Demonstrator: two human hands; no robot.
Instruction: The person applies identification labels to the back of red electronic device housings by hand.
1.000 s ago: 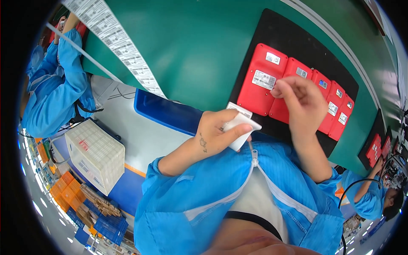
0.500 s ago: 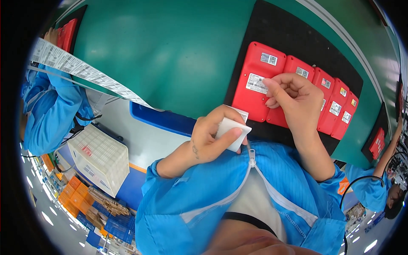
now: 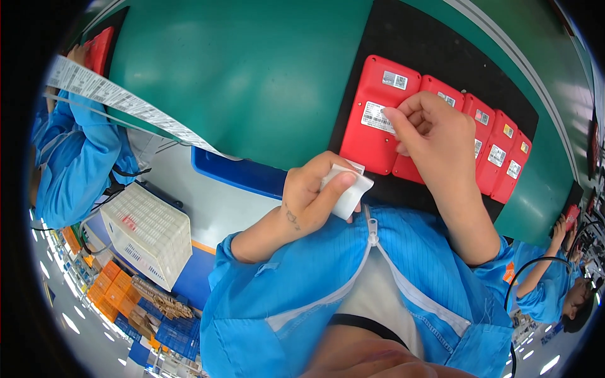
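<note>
Right hand pinches a label onto the red case – left hand grips white backing

Five cases lie side by side on a mat (atop the belt, apparently).

Left hand clenched, right hand pinching.

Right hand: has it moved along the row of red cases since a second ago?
Yes. The right hand has shifted toward the person's left along the row, and its fingertips now press the white label on the leftmost red case.
</note>
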